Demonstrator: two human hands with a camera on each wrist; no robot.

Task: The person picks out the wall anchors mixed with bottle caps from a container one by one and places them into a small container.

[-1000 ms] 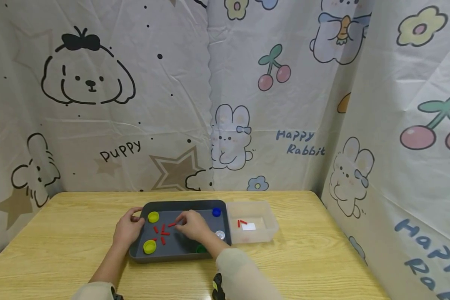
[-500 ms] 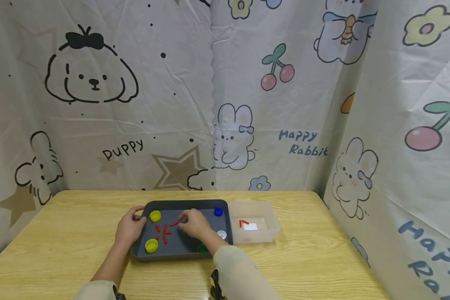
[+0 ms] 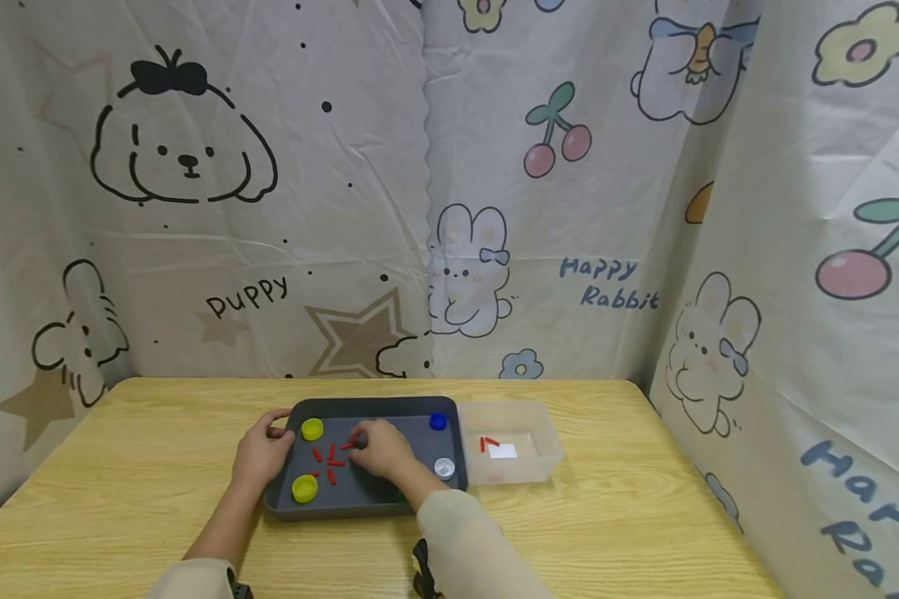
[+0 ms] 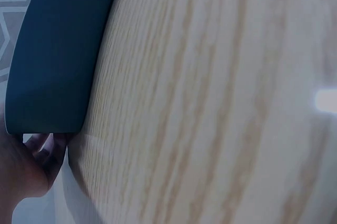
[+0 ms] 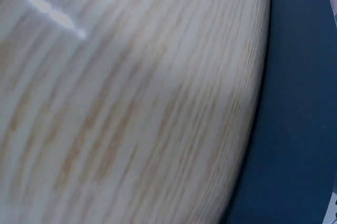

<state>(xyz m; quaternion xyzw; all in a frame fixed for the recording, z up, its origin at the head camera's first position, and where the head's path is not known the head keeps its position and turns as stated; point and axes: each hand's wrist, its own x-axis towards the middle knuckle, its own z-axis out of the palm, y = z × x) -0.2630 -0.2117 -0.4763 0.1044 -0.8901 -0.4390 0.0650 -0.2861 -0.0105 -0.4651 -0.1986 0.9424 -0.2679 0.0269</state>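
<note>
A dark grey tray (image 3: 370, 492) lies on the table, its outer wall (image 4: 58, 50) filling much of the left wrist view's left side. My left hand (image 3: 262, 449) grips the tray's left end, thumb at the rim and fingers round the outside. Over the tray's middle, my right hand (image 3: 382, 449) pinches one end of a small red stick (image 3: 348, 445). Several more red sticks (image 3: 331, 477) are scattered just left of it. Two yellow caps (image 3: 305, 488) sit in the left corners. In the right wrist view only the tray's wall (image 5: 295, 98) and table show; the hand is out of sight.
A blue cap (image 3: 438, 421) and a clear-white cap (image 3: 444, 468) lie in the tray's right part; a green cap (image 3: 402, 497) is mostly hidden by the right arm. Against the tray's right end stands a translucent box (image 3: 553, 453), holding two red sticks (image 3: 492, 442) and a white label.
The head view has shifted slightly. My right forearm has swung a little left, covering more of the green cap, while the fingers stay at the same red stick. The left hand keeps its grip.
</note>
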